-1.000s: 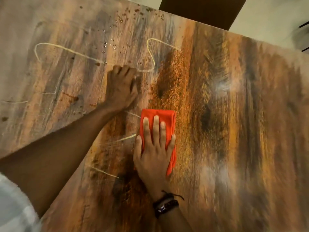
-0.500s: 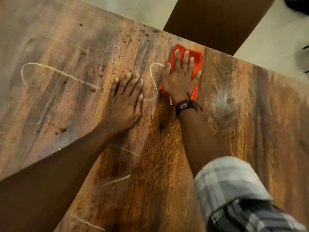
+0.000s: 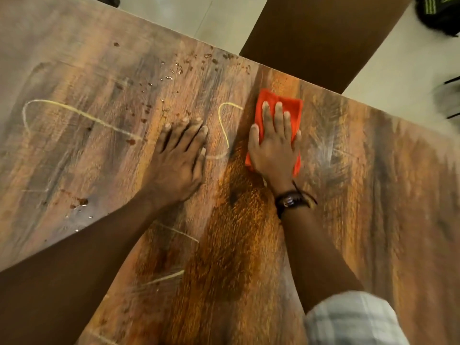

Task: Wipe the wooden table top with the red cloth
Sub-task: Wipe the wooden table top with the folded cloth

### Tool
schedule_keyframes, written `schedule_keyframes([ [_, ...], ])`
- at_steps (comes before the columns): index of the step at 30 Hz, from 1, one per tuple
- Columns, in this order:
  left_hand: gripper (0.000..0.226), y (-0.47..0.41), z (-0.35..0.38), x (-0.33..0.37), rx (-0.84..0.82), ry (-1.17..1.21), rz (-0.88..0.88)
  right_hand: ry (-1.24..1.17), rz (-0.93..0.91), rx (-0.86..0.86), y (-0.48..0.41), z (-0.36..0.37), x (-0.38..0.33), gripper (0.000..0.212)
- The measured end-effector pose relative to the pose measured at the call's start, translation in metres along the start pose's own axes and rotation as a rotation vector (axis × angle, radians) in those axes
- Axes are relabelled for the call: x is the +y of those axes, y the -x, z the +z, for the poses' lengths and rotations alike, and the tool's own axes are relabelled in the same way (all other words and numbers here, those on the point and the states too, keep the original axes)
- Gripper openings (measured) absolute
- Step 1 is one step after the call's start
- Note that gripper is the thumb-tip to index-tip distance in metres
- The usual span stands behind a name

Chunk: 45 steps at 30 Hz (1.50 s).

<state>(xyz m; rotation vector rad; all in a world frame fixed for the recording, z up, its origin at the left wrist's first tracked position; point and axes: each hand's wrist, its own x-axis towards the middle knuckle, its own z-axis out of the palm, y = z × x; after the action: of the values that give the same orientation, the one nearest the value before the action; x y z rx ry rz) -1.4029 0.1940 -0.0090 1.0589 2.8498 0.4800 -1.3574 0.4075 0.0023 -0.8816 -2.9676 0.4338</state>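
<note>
Wooden table top: fills most of the view, streaked brown and orange grain, its far edge running diagonally from upper left to right. Pale floor lies beyond that edge, with a dark brown panel standing against the far side.

Left arm: bare, crossing the lower left of the table. Right arm: bare to a pale plaid sleeve at the lower right.

Left hand: laid flat, palm down on the wood, fingers extended and slightly spread, holding nothing. Right hand: flat, palm down, fingers straight and close together, pressing on the red cloth; it presses rather than clutches. A dark wristband sits on the right wrist.

Red cloth: folded, lying on the table near the far edge, under the right hand, its far end and both side margins showing past the fingers. The two hands are near each other but apart.

Pale yellow lines: a long looped line on the left part of the table, a hooked curve between the hands just beside the cloth, and short strokes nearer the person between the forearms.

Dark spots and droplets: scattered toward the far edge beyond the left hand, with a few more at the left near the left forearm.
</note>
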Motion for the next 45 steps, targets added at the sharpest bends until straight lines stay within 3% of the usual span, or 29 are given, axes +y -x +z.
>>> schedule_keyframes([
  [3, 0.057, 0.0, 0.001, 0.001, 0.005, -0.002, 0.003, 0.06, 0.02, -0.031, 0.005, -0.014, 0.041, 0.065],
  [8, 0.057, -0.002, 0.003, 0.002, -0.001, 0.0, -0.006, 0.017, 0.194, -0.001, -0.073, -0.025, 0.061, 0.066],
  [12, 0.057, 0.0, 0.003, 0.001, -0.019, 0.02, -0.007, -0.003, 0.19, -0.014, -0.113, -0.013, 0.018, 0.063],
  [17, 0.058, -0.002, 0.004, 0.001, -0.021, 0.028, -0.006, 0.06, 0.0, -0.072, -0.127, 0.009, -0.069, 0.062],
  [24, 0.067, 0.001, 0.003, -0.003, -0.033, 0.016, -0.037, 0.038, -0.132, -0.058, -0.02, 0.025, -0.075, 0.058],
  [28, 0.067, 0.001, 0.003, -0.003, -0.043, -0.015, -0.019, 0.009, -0.117, 0.022, 0.089, 0.028, -0.059, 0.058],
  [31, 0.067, 0.001, 0.003, -0.002, -0.051, -0.039, -0.018, 0.011, -0.097, 0.012, 0.114, 0.03, -0.053, 0.059],
  [35, 0.064, -0.001, 0.002, 0.001, -0.059, -0.013, -0.028, 0.024, -0.064, 0.03, 0.059, 0.029, -0.061, 0.061],
  [41, 0.061, -0.003, 0.001, 0.003, -0.045, 0.065, -0.061, 0.045, -0.006, -0.041, -0.1, 0.021, -0.087, 0.058],
  [45, 0.064, -0.001, 0.004, -0.002, -0.038, 0.034, -0.025, 0.039, -0.002, -0.04, -0.134, 0.023, -0.092, 0.058],
])
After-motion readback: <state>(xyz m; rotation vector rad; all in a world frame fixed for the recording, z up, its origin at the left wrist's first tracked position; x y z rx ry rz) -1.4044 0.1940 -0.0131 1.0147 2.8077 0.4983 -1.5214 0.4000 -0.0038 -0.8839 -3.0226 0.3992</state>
